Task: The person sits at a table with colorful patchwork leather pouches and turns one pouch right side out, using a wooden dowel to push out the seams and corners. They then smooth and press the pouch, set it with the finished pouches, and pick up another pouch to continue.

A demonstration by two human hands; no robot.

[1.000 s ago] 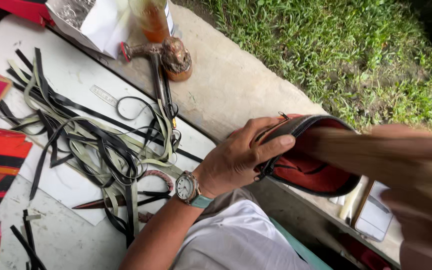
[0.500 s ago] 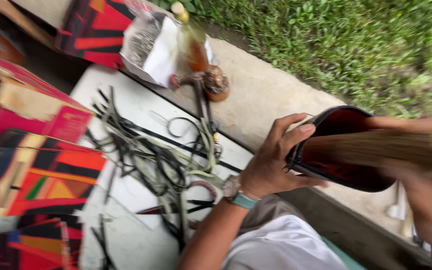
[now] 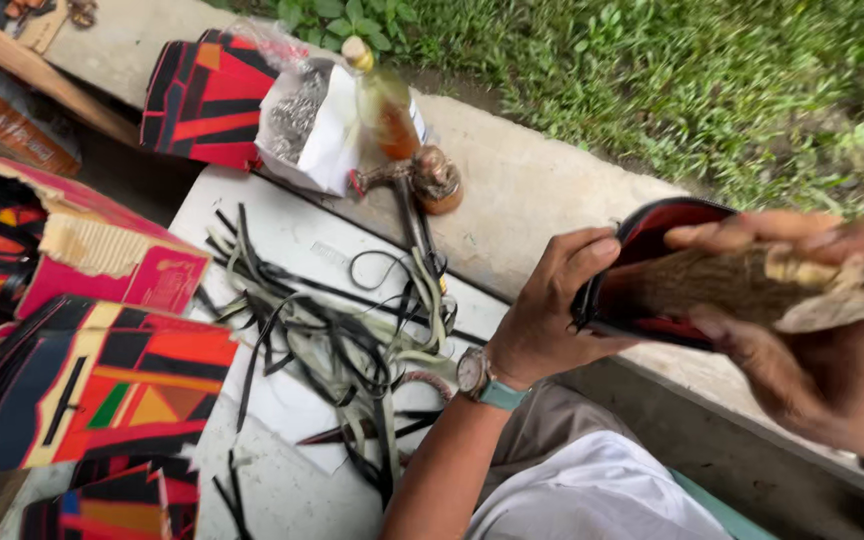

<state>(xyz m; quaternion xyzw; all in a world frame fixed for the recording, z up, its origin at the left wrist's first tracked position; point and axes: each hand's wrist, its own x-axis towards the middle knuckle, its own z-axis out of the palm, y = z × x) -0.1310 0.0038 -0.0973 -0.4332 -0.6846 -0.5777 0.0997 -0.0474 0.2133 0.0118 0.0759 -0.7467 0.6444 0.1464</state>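
Observation:
My left hand [image 3: 550, 315], with a wristwatch [image 3: 479, 378] on it, grips the rim of a small black pouch with a red lining [image 3: 652, 250] and holds it open. My right hand [image 3: 802, 340] holds a bristly brown brush with a wooden handle [image 3: 752, 285] and pushes its bristles into the pouch's mouth. Both hands are raised above a concrete ledge [image 3: 532, 190], to the right of the white work board [image 3: 292, 240].
A tangle of black and pale strips [image 3: 342, 340] lies on the white board, with scissors [image 3: 362, 430] under it. A bottle of amber liquid [image 3: 387, 100], a small brown pot [image 3: 435, 178] and a white bag [image 3: 312, 125] stand behind. Patchwork red, orange and black pieces [image 3: 92, 385] lie left. Grass [image 3: 702, 90] lies beyond.
The view has swung left and down, bringing more patchwork pieces into sight. My hands keep hold of the pouch and brush, the brush staying inside the pouch's mouth.

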